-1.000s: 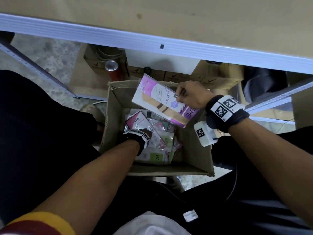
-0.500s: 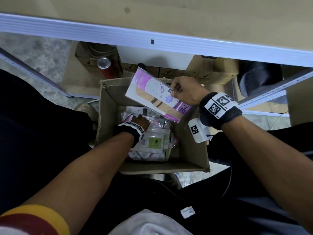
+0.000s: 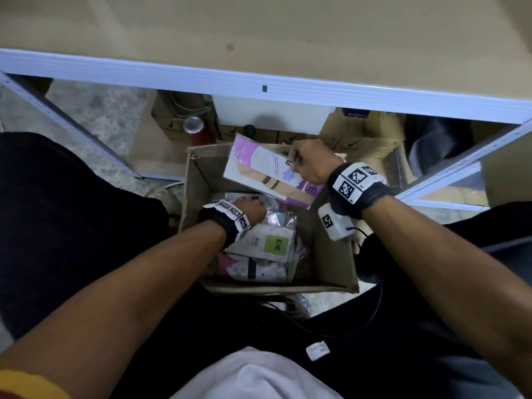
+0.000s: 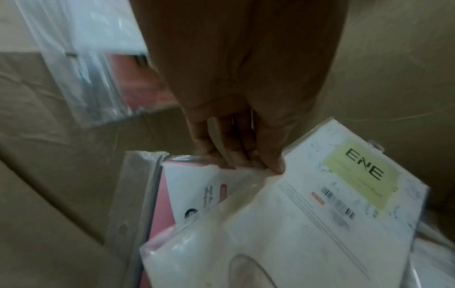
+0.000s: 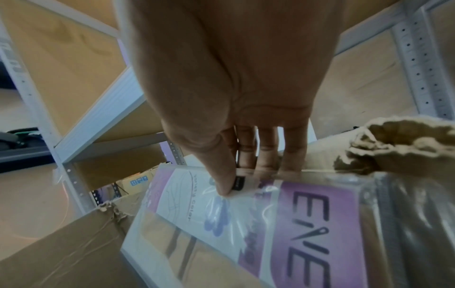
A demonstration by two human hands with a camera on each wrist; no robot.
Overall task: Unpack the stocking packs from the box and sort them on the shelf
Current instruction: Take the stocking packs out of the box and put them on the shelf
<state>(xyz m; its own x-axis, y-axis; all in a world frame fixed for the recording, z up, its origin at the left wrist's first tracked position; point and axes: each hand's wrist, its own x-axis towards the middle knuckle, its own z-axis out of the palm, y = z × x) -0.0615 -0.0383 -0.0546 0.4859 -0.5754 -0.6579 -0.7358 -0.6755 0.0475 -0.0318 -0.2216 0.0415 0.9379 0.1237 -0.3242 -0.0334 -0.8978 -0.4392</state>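
Observation:
An open cardboard box [image 3: 331, 263] stands on the floor between my legs, holding several stocking packs. My right hand [image 3: 309, 164] pinches a purple and white pack [image 3: 267, 174] above the box's far right corner; in the right wrist view the thumb [image 5: 221, 175] presses on the purple and white pack [image 5: 270, 224]. My left hand [image 3: 249, 210] is down inside the box. In the left wrist view its fingers [image 4: 236, 154] grip the top edge of a white pack with a green label [image 4: 332, 194]. That white pack [image 3: 267, 244] lies on top of the pile.
The wooden shelf [image 3: 259, 30] with a white metal front rail [image 3: 288, 90] spans the top of the head view. Under it sit brown cartons [image 3: 359, 139], a white box [image 3: 270, 116] and a red can [image 3: 195, 129]. Metal uprights [image 3: 66, 122] flank the box.
My left hand has gone deeper into the box toward its far left side and taken hold of the white pack. My right hand keeps the purple pack in about the same place.

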